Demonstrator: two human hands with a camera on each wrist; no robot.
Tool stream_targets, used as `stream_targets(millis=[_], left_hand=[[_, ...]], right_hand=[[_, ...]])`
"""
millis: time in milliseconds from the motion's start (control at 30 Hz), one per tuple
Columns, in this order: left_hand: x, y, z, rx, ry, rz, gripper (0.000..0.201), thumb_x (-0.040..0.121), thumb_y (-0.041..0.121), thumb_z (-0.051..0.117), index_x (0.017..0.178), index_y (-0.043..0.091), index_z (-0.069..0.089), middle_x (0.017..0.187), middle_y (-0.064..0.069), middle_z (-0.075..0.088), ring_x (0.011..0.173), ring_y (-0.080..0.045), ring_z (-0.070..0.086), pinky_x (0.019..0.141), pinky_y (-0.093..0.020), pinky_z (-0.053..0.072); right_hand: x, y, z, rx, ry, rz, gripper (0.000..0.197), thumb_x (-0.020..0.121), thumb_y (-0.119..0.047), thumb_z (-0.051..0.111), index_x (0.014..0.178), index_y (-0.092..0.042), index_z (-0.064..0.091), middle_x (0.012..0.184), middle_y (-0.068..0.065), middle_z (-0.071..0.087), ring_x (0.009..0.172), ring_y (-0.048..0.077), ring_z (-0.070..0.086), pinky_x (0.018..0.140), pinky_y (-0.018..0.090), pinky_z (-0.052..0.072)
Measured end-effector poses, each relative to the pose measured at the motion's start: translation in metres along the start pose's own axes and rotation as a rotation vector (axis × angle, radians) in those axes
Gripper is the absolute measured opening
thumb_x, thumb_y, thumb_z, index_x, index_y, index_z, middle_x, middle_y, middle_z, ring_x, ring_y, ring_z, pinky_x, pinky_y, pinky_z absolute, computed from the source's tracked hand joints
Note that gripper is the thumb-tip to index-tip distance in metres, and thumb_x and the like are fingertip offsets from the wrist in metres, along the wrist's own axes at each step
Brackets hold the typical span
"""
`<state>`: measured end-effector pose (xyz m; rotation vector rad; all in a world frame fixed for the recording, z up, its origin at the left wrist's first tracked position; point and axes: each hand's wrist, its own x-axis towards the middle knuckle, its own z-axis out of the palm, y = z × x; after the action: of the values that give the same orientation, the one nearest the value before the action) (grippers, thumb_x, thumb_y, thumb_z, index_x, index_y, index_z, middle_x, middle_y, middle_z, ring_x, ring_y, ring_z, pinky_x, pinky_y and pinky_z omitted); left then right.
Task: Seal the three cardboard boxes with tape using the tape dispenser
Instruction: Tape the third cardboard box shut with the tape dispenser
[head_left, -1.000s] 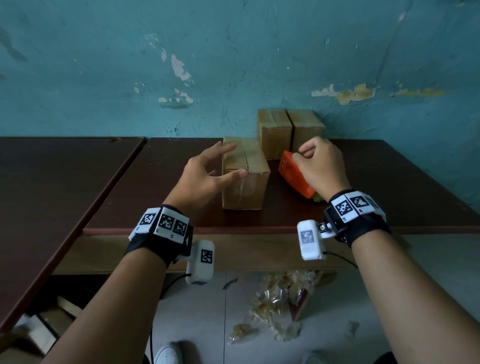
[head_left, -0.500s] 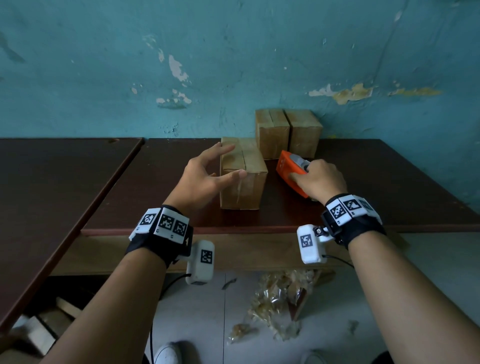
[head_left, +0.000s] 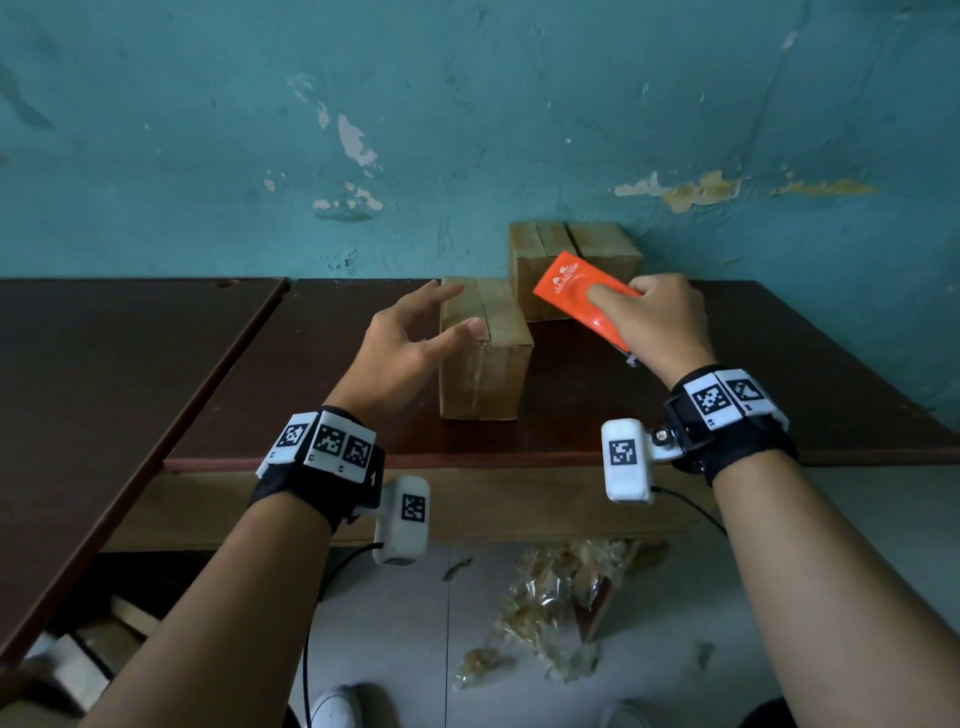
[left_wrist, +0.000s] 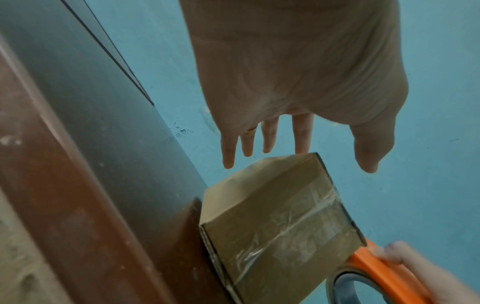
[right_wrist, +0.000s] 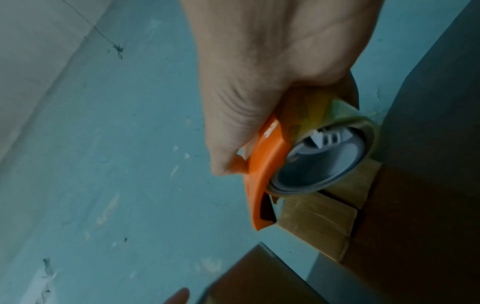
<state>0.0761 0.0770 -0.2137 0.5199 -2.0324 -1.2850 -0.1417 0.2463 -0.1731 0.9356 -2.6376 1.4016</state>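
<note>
A cardboard box (head_left: 485, 358) stands near the middle of the dark table (head_left: 322, 405), with clear tape over its near side (left_wrist: 291, 232). Two more boxes (head_left: 571, 249) sit side by side against the wall. My left hand (head_left: 415, 338) hovers at the near box's left top edge, fingers spread (left_wrist: 265, 142), thumb near the top. My right hand (head_left: 654, 322) grips the orange tape dispenser (head_left: 576, 291), lifted above the table in front of the back boxes. The clear tape roll (right_wrist: 337, 131) shows in the dispenser (right_wrist: 265, 174).
A second dark table (head_left: 104, 374) adjoins on the left. The peeling teal wall (head_left: 467, 130) rises right behind the boxes. Crumpled plastic wrap (head_left: 561, 608) lies on the floor under the table edge.
My right hand has lifted the dispenser off the table and turned it so its orange top faces up. The left hand has stayed by the near box.
</note>
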Motion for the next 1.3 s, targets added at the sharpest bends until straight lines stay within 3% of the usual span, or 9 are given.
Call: stream_targets(millis=[67, 233, 367, 433, 533, 700, 1033, 1200, 1300], left_hand=[[-0.002, 0.008, 0.002, -0.010, 0.010, 0.009, 0.060, 0.090, 0.052, 0.080, 0.145, 0.032, 0.064, 0.158, 0.008, 0.054, 0.148, -0.006, 0.045, 0.123, -0.044, 0.040], [-0.005, 0.021, 0.003, -0.043, 0.055, 0.027, 0.044, 0.101, 0.037, 0.072, 0.143, 0.024, 0.066, 0.144, 0.008, 0.066, 0.136, 0.000, 0.056, 0.122, -0.038, 0.042], [-0.008, 0.031, 0.003, -0.103, 0.116, 0.026, 0.041, 0.105, 0.033, 0.066, 0.144, 0.019, 0.066, 0.141, 0.009, 0.068, 0.129, 0.009, 0.058, 0.111, -0.018, 0.044], [-0.007, 0.033, 0.001, -0.167, 0.141, 0.007, 0.046, 0.102, 0.040, 0.067, 0.143, 0.019, 0.066, 0.140, 0.007, 0.069, 0.132, 0.001, 0.060, 0.116, -0.027, 0.044], [-0.007, 0.038, -0.002, -0.380, 0.148, -0.029, 0.050, 0.104, 0.038, 0.064, 0.146, 0.011, 0.061, 0.136, -0.006, 0.072, 0.132, -0.016, 0.065, 0.118, -0.042, 0.046], [-0.012, 0.050, -0.005, -0.536, 0.120, -0.049, 0.042, 0.113, 0.027, 0.051, 0.146, 0.002, 0.056, 0.123, -0.025, 0.073, 0.116, -0.030, 0.073, 0.104, -0.042, 0.058], [-0.017, 0.053, -0.013, -0.557, 0.088, -0.030, 0.033, 0.108, 0.005, 0.057, 0.140, 0.006, 0.064, 0.112, -0.025, 0.071, 0.098, -0.024, 0.074, 0.084, -0.032, 0.062], [-0.018, 0.053, -0.013, -0.568, 0.121, -0.057, 0.030, 0.110, 0.012, 0.054, 0.136, 0.006, 0.067, 0.095, -0.011, 0.074, 0.089, -0.021, 0.072, 0.082, -0.035, 0.061], [-0.018, 0.055, -0.011, -0.554, 0.126, -0.063, 0.032, 0.107, 0.019, 0.063, 0.136, 0.006, 0.067, 0.105, -0.016, 0.073, 0.092, -0.019, 0.073, 0.082, -0.032, 0.061]], right_hand=[[0.003, -0.004, -0.005, 0.067, 0.026, -0.031, 0.051, 0.081, -0.047, 0.077, 0.060, -0.006, 0.056, 0.055, 0.005, 0.048, 0.047, 0.019, 0.047, 0.033, 0.017, 0.031], [0.001, -0.021, -0.012, 0.218, -0.005, -0.151, 0.081, 0.069, -0.068, 0.087, 0.078, 0.009, 0.063, 0.065, 0.020, 0.058, 0.055, 0.018, 0.055, 0.049, 0.030, 0.041], [-0.006, -0.037, -0.018, 0.275, -0.065, -0.257, 0.080, 0.067, -0.065, 0.091, 0.075, 0.009, 0.060, 0.065, 0.021, 0.061, 0.053, 0.024, 0.059, 0.047, 0.035, 0.045], [-0.010, -0.044, -0.019, 0.316, -0.130, -0.293, 0.075, 0.067, -0.063, 0.092, 0.072, 0.006, 0.062, 0.068, 0.023, 0.067, 0.054, 0.033, 0.064, 0.048, 0.040, 0.049], [-0.015, -0.050, -0.017, 0.337, -0.212, -0.327, 0.067, 0.067, -0.062, 0.092, 0.070, -0.001, 0.064, 0.065, 0.015, 0.068, 0.053, 0.023, 0.065, 0.048, 0.039, 0.050], [-0.023, -0.056, -0.014, 0.325, -0.292, -0.368, 0.072, 0.068, -0.062, 0.092, 0.069, 0.002, 0.059, 0.058, 0.004, 0.060, 0.049, 0.018, 0.058, 0.044, 0.033, 0.044], [-0.029, -0.060, -0.018, 0.349, -0.381, -0.340, 0.064, 0.072, -0.057, 0.091, 0.072, 0.001, 0.064, 0.061, 0.011, 0.061, 0.048, 0.023, 0.060, 0.038, 0.028, 0.043], [-0.031, -0.060, -0.020, 0.340, -0.408, -0.336, 0.055, 0.071, -0.058, 0.087, 0.068, -0.007, 0.065, 0.060, 0.010, 0.061, 0.047, 0.022, 0.060, 0.037, 0.027, 0.043], [-0.030, -0.058, -0.021, 0.339, -0.422, -0.336, 0.059, 0.070, -0.059, 0.086, 0.072, -0.003, 0.067, 0.062, 0.014, 0.062, 0.049, 0.024, 0.061, 0.038, 0.027, 0.043]])
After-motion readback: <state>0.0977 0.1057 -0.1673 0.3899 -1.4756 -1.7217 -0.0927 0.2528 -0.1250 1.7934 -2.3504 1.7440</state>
